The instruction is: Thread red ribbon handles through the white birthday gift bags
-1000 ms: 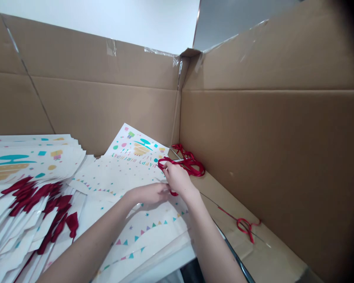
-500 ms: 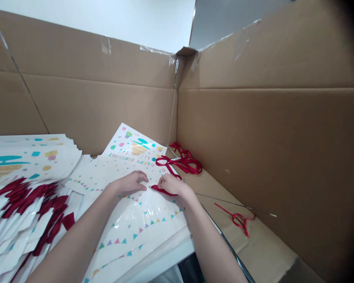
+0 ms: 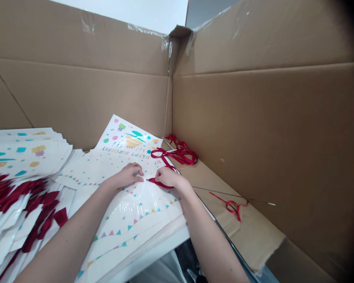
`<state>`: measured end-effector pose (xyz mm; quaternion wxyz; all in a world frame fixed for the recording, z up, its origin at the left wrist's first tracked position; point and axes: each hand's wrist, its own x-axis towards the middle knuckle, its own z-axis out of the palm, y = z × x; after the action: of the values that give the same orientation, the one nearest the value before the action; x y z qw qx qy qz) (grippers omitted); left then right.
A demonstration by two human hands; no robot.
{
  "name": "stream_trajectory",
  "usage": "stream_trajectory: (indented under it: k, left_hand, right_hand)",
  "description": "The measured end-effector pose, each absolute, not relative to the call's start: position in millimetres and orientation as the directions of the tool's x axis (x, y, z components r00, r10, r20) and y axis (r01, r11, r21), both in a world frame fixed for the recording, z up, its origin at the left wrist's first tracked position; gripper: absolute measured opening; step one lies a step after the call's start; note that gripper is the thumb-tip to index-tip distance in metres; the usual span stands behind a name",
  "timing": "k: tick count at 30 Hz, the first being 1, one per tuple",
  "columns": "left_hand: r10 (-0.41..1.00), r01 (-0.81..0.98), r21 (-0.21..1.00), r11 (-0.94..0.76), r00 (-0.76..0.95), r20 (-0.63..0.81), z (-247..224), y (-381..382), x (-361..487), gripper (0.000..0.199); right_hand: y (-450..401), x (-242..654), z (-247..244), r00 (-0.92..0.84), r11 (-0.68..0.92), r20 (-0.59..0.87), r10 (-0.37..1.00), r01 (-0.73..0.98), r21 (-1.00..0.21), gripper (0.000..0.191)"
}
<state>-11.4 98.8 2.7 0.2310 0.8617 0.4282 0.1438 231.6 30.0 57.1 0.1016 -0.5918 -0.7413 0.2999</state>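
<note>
Printed white sheets [image 3: 153,220] with colourful flags and birthday lettering lie stacked beneath both hands. My left hand [image 3: 129,175] rests on the top sheet with its fingers curved and apart, holding nothing. Just right of it, my right hand [image 3: 166,177] is closed in a pinch on a dark red ribbon [image 3: 162,184]. The ribbon's end, which has a small dark loop, points toward my left hand across a small gap. More of the red ribbon shows behind my right hand.
Tangled red ribbons [image 3: 187,155] lie at the box corner. A loose red ribbon [image 3: 233,206] and a thin rod [image 3: 238,195] are on cardboard at right. Stacked white bags [image 3: 23,157] with red ribbons fill the left. Tall cardboard walls [image 3: 262,129] stand behind and right.
The camera view has shifted, so the scene sits slightly higher and further left. Both hands keep nearly the same pose, with the ribbon still in my right hand.
</note>
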Motion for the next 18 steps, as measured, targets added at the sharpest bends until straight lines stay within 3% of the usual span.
stream_trajectory:
  k: [18]
  left_hand:
    - [0.751,0.643,0.470,-0.605,0.656,0.071,13,91,-5,0.024]
  right_hand:
    - [37,237,49,-0.307,0.159,-0.159,0.938,0.792,-0.590,0.008]
